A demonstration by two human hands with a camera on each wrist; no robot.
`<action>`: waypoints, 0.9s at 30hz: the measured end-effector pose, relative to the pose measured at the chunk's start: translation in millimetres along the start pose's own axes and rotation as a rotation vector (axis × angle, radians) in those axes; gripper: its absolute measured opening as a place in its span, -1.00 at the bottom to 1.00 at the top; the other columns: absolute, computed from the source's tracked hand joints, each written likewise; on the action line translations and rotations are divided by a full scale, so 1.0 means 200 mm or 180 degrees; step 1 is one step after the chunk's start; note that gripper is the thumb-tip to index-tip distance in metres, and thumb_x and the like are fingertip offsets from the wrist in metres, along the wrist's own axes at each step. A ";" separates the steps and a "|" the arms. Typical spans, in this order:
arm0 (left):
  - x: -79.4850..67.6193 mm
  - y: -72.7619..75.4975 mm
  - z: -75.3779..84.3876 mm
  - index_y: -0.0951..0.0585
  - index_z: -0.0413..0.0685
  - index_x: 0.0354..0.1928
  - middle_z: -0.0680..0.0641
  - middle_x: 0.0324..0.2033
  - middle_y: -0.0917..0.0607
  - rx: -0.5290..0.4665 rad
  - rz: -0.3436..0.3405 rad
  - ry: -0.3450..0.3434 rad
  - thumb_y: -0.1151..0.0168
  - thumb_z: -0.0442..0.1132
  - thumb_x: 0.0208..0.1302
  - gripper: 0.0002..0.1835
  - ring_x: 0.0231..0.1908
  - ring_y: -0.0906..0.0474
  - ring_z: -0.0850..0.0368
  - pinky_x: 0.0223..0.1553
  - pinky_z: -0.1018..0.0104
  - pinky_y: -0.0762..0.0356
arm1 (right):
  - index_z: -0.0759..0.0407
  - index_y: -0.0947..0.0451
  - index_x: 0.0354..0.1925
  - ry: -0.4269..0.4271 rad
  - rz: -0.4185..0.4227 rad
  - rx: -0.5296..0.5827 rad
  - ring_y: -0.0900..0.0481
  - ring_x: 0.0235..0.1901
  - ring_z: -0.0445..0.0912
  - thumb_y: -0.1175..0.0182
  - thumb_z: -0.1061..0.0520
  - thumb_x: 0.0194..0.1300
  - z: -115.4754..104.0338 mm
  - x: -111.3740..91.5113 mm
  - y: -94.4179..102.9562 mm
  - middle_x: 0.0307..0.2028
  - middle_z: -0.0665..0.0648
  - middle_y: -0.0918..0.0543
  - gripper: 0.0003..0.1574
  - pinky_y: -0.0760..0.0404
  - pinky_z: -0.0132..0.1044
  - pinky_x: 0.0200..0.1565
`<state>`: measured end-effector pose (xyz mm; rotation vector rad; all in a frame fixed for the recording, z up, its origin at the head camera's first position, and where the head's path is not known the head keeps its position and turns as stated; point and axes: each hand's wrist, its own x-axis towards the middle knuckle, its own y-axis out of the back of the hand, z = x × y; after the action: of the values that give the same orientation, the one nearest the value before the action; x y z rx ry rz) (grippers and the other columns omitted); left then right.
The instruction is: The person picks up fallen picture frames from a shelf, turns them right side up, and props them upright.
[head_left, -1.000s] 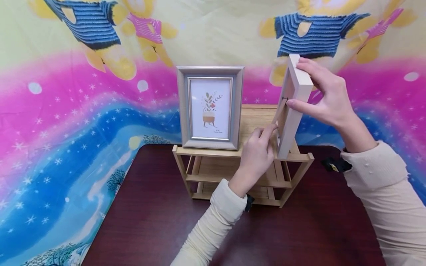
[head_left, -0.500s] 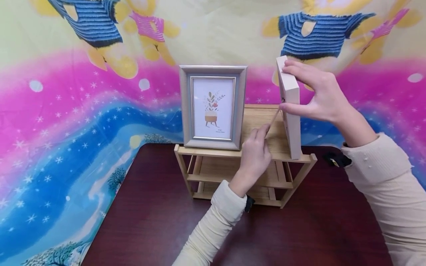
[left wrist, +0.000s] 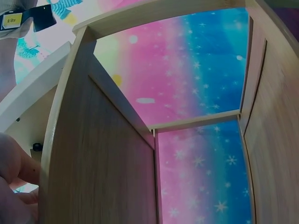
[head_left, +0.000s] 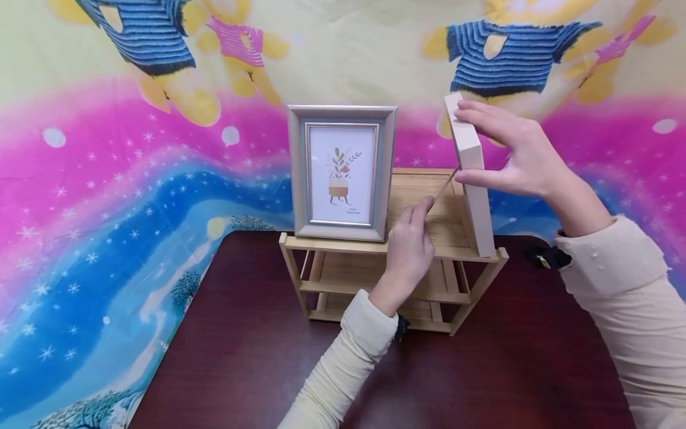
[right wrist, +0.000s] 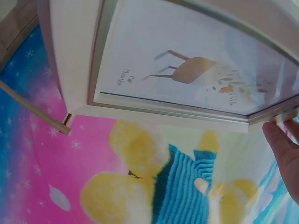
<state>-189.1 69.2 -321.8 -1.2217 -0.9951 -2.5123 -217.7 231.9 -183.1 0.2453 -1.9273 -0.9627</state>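
Near the right end of the rack's top, a pale picture frame [head_left: 477, 199] stands nearly edge-on in the head view. My right hand [head_left: 511, 146] grips its upper edge, fingers over the top and thumb at the side. From its back a thin tan stand [head_left: 445, 186] sticks out to the left, its lower end pinched by my left hand [head_left: 409, 241]. The right wrist view shows the frame's glazed front with a plant-pot print [right wrist: 187, 70], and my right fingers at its edge. In the left wrist view my left hand [left wrist: 16, 182] is partly hidden behind the rack's edge.
A second, silver-grey picture frame [head_left: 343, 232] stands upright at the left of the wooden rack [head_left: 375, 245], facing me. The tiered rack rests on a dark red table [head_left: 241, 357]. Close behind hangs a colourful cloth [head_left: 134, 179] printed with bears.
The pale frame has turned more edge-on, hiding most of its back, and its lower end has shifted right. The stand now shows swung out between my left hand and the frame.
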 end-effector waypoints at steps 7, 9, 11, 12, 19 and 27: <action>-0.02 -0.01 -0.01 -0.43 -0.05 0.11 -0.12 -0.25 -0.57 0.0145 0.0047 -0.0159 -0.12 -0.62 -0.11 -0.36 -0.28 -0.55 0.07 -0.21 0.41 -0.51 | 0.22 -0.31 0.24 -0.0292 0.0094 0.1055 -0.23 0.22 -0.06 -0.03 0.00 0.29 0.08 0.00 -0.01 0.27 0.16 -0.27 -0.39 -0.34 -0.36 0.11; -0.02 -0.01 -0.01 -0.44 -0.04 0.12 -0.11 -0.25 -0.57 0.0191 0.0047 -0.0186 -0.12 -0.61 -0.12 -0.34 -0.29 -0.55 0.09 -0.21 0.43 -0.51 | 0.19 -0.33 0.24 -0.0423 0.0064 0.1259 -0.22 0.22 -0.04 0.02 -0.10 0.31 0.09 0.01 0.00 0.28 0.15 -0.26 -0.37 -0.34 -0.34 0.12; -0.02 -0.01 -0.01 -0.44 -0.05 0.13 -0.11 -0.26 -0.57 0.0225 0.0055 -0.0214 -0.12 -0.59 -0.11 -0.35 -0.29 -0.54 0.09 -0.21 0.44 -0.50 | 0.16 -0.33 0.24 -0.0560 0.0019 0.1395 -0.23 0.20 -0.04 0.06 -0.14 0.33 0.11 0.02 0.00 0.28 0.14 -0.24 -0.37 -0.32 -0.33 0.13; -0.02 -0.01 -0.01 -0.44 -0.06 0.13 -0.11 -0.26 -0.57 0.0225 0.0062 -0.0226 -0.11 -0.59 -0.12 -0.35 -0.29 -0.54 0.09 -0.22 0.43 -0.51 | 0.15 -0.32 0.25 -0.0635 -0.0016 0.1443 -0.26 0.17 -0.06 0.07 -0.13 0.34 0.11 0.03 0.00 0.28 0.14 -0.23 -0.38 -0.32 -0.33 0.13; -0.03 -0.01 0.01 -0.45 -0.14 0.14 -0.16 -0.21 -0.56 0.0197 0.0143 -0.0304 -0.15 -0.24 0.14 -0.53 -0.24 -0.53 0.07 -0.22 0.37 -0.51 | 0.11 -0.22 0.31 -0.0762 -0.0336 0.1316 -0.16 0.24 -0.09 0.17 -0.01 0.39 0.17 0.08 0.01 0.32 0.18 -0.15 -0.43 -0.28 -0.37 0.14; -0.02 -0.01 0.09 -0.36 -0.19 0.23 -0.19 0.14 -0.38 0.0689 0.0164 -0.0376 -0.21 0.31 -0.09 -0.08 0.14 -0.32 -0.02 0.11 0.22 -0.32 | -0.07 0.12 0.42 -0.0954 -0.0975 0.2051 0.13 0.36 0.05 -0.15 -0.07 0.22 0.26 0.08 0.03 0.39 0.12 0.06 -0.05 0.24 0.07 0.29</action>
<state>-176.5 80.6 -317.0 -1.3220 -1.2101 -2.2463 -268.1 254.6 -182.0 0.8247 -2.4902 -0.5537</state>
